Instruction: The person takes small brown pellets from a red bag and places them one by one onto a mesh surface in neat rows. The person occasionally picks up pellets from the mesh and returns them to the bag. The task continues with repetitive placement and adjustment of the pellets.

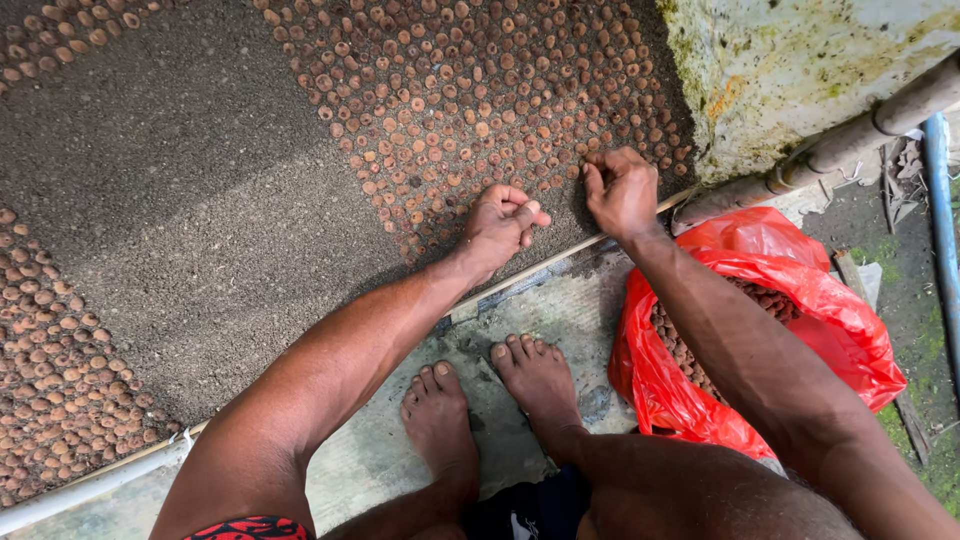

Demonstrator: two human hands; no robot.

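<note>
Bare dark soil point(190, 200) lies open left of left hand point(497, 225); packed seed rows point(470, 100) ahead, mossy wall point(800, 70) and red bag point(760, 330) hem right hand point(622, 192).

Bare arms with no sleeves, bare feet point(490, 400), dark shorts point(530, 510), red-and-black patterned cloth point(250, 527) at the waist

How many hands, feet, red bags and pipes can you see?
Hands: 2, left hand and right hand
Feet: 2
Red bag: 1
Pipes: 2, grey pipe and blue pipe
Total: 7
</note>
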